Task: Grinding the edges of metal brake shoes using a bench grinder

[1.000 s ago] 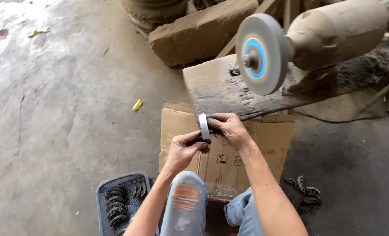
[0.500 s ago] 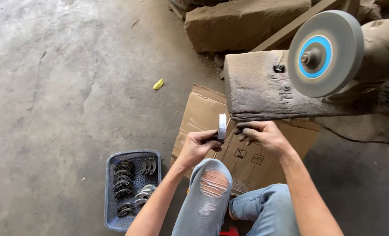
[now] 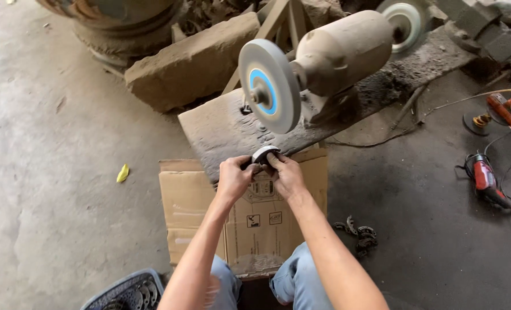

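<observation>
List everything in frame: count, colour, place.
curved metal piece: one, grey, held in both hands under the front wheel
bench grinder: one, dusty tan, on wooden block
grinding wheels: two, grey, front with blue ring
cardboard box: one, brown, below the hands
basket: one, blue, bottom left, holds dark parts
stone slab: one, brown, top left
power tools: two, red, floor right
left hand: grip on piece
right hand: grip on piece

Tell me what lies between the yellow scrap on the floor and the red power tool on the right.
In the head view, between the yellow scrap and the red power tool lie the cardboard box and dusty concrete floor.
</observation>
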